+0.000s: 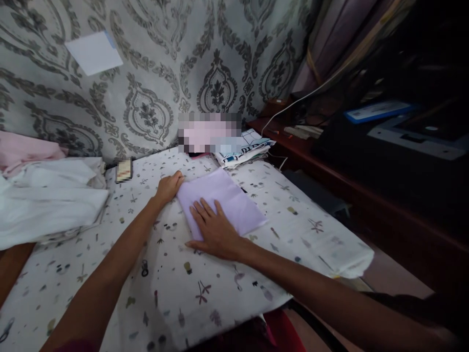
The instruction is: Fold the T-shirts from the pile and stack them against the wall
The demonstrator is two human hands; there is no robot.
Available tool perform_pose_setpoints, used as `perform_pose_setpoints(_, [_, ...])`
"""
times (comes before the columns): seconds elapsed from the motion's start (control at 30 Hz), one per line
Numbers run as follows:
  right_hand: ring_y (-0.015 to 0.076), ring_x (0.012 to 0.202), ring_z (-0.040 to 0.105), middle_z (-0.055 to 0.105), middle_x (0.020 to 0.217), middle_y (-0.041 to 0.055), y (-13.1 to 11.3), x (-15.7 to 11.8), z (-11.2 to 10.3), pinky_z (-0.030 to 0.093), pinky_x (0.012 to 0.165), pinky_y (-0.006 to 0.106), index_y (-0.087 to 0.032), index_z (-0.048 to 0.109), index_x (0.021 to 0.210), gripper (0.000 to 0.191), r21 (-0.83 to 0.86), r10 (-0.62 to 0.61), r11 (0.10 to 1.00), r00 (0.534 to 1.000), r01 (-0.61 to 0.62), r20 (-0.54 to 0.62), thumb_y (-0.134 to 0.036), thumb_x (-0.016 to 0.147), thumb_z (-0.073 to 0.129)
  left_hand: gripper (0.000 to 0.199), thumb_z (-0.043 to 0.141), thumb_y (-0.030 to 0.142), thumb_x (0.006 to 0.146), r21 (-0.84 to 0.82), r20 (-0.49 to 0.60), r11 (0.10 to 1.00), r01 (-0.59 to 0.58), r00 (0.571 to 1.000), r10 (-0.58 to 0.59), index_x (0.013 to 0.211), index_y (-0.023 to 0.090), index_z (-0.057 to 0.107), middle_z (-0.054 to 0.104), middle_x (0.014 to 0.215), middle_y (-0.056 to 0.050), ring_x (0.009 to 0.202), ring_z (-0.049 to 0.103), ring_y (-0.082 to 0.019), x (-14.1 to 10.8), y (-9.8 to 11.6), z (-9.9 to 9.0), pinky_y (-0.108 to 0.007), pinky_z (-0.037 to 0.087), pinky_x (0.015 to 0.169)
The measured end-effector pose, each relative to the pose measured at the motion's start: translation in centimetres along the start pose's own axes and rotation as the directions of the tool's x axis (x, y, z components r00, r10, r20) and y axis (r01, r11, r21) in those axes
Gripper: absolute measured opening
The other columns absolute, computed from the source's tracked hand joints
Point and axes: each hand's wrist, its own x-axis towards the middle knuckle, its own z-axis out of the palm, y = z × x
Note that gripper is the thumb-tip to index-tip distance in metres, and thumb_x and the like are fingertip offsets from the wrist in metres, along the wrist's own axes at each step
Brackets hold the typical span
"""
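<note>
1. Pressing flat on the lilac folded cloth [242, 195] is the right hand [218, 237], palm down. Its fingers are spread with clear gaps between them, and the thumb points out to the left, at the near edge of the cloth. They rest on it and do not grip.
2. At the far left corner of the same cloth is the left hand [169, 188]. Its fingers are curled in, quite narrow – I cannot tell if they pinch the corner or only touch it.
3. The lilac cloth lies around the middle of the printed white cover [164, 293], between the two hands. The right hand hides a part of it, and the right forearm crosses over the near right edge of the cover.
4. Beyond it, near the patterned wall [148, 105], there is a stack of folded fabric [244, 155]; a pixelated patch hides some of this stack.
5. On the left lies a pile of white cloth [54, 195], with a pink cloth [29, 149] behind. A small pixelated object [123, 170] is just beside – too blurred to name.
6. To the right stands dark red-brown furniture [366, 210], and a white cable [311, 95] runs above it.
</note>
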Motion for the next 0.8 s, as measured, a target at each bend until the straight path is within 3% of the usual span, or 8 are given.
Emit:
perform_pose_setpoints(0.13, [0.0315, 0.151, 0.027, 0.038, 0.159, 0.0167, 1.2, 0.1, -2.0, 0.017, 0.123, 0.054, -0.015, 0.042, 0.151, 0.069, 0.016, 0.05, 0.999, 0.998, -0.049, -0.049, -0.059, 0.098, 0.038, 0.011, 0.049, 0.033, 0.093, -0.1, -0.096, 0.994, -0.048, 0.995, 0.038, 0.094, 0.022, 0.053, 0.064, 0.094, -0.006, 0.094, 0.057, -0.023, -3.0, 0.9, -0.6, -0.035, 0.043, 0.087])
perform_pose_setpoints(0.2, [0.0311, 0.148, 0.032, 0.039, 0.158, 0.0192, 2.6, -0.3, -3.7, 0.026, 0.12, 0.051, -0.011, 0.046, 0.147, 0.059, -0.034, 0.163, 0.985, 0.976, -0.17, -0.147, -0.047, 0.1, 0.037, 0.015, 0.053, 0.032, 0.091, -0.279, -0.128, 0.959, 0.056, 0.987, -0.095, 0.101, 0.021, 0.051, 0.063, 0.098, -0.006, 0.094, 0.059, -0.022, -5.6, 1.4, -1.2, -0.036, 0.047, 0.086])
perform_pose_setpoints(0.23, [0.0325, 0.146, 0.034, 0.04, 0.156, 0.0208, 3.4, -0.6, -4.5, 0.029, 0.119, 0.051, -0.01, 0.047, 0.144, 0.057, -0.071, 0.248, 0.962, 0.951, -0.265, -0.185, -0.042, 0.099, 0.038, 0.018, 0.055, 0.032, 0.09, -0.407, -0.083, 0.901, 0.152, 0.976, -0.203, 0.104, 0.021, 0.05, 0.064, 0.097, -0.006, 0.091, 0.06, -0.021, -7.0, 1.8, -1.5, -0.036, 0.049, 0.082])
perform_pose_setpoints(0.33, [0.0366, 0.134, 0.044, 0.049, 0.145, 0.0219, 5.1, -1.5, -6.4, 0.037, 0.111, 0.054, -0.01, 0.049, 0.139, 0.054, -0.175, 0.464, 0.847, 0.859, -0.501, -0.215, -0.04, 0.094, 0.046, 0.025, 0.061, 0.036, 0.09, -0.732, 0.253, 0.521, 0.439, 0.885, -0.391, 0.105, 0.019, 0.051, 0.068, 0.096, -0.009, 0.084, 0.067, -0.02, -11.5, 3.6, -2.1, -0.033, 0.054, 0.068])
perform_pose_setpoints(0.4, [0.0372, 0.128, 0.048, 0.054, 0.137, 0.0204, 5.7, -1.7, -6.8, 0.043, 0.104, 0.054, -0.013, 0.048, 0.139, 0.055, -0.211, 0.51, 0.809, 0.833, -0.549, -0.214, -0.043, 0.093, 0.049, 0.029, 0.068, 0.038, 0.086, -0.791, 0.439, 0.281, 0.543, 0.824, -0.358, 0.101, 0.017, 0.053, 0.07, 0.098, -0.012, 0.082, 0.07, -0.021, -13.6, 5.3, -2.3, -0.032, 0.057, 0.064])
perform_pose_setpoints(0.47, [0.0366, 0.125, 0.051, 0.055, 0.134, 0.0189, 5.8, -1.4, -6.9, 0.046, 0.1, 0.051, -0.016, 0.045, 0.141, 0.056, -0.206, 0.522, 0.802, 0.825, -0.561, -0.216, -0.043, 0.093, 0.051, 0.033, 0.075, 0.037, 0.082, -0.773, 0.551, 0.17, 0.611, 0.78, -0.296, 0.099, 0.016, 0.054, 0.071, 0.092, -0.012, 0.075, 0.071, -0.021, -14.8, 7.1, -2.4, -0.031, 0.058, 0.059])
perform_pose_setpoints(0.6, [0.0318, 0.12, 0.057, 0.059, 0.134, 0.0158, 5.4, -0.7, -7.5, 0.047, 0.099, 0.045, -0.018, 0.047, 0.142, 0.057, -0.096, 0.553, 0.814, 0.815, -0.572, -0.174, -0.033, 0.088, 0.059, 0.029, 0.076, 0.021, 0.078, -0.736, 0.612, 0.132, 0.664, 0.736, -0.288, 0.096, 0.015, 0.054, 0.066, 0.066, -0.002, 0.053, 0.063, -0.013, -15.2, 9.8, -2.9, -0.025, 0.054, 0.049])
perform_pose_setpoints(0.8, [0.0283, 0.106, 0.064, 0.066, 0.123, 0.0123, 3.1, -3.4, -8.4, 0.051, 0.092, 0.042, -0.02, 0.049, 0.141, 0.058, -0.035, 0.483, 0.872, 0.869, -0.489, -0.108, -0.033, 0.086, 0.061, 0.032, 0.072, 0.019, 0.077, -0.774, 0.533, 0.189, 0.605, 0.782, -0.322, 0.102, 0.015, 0.053, 0.057, 0.059, 0.005, 0.047, 0.053, -0.009, -17.7, 8.6, -5.8, -0.023, 0.052, 0.049])
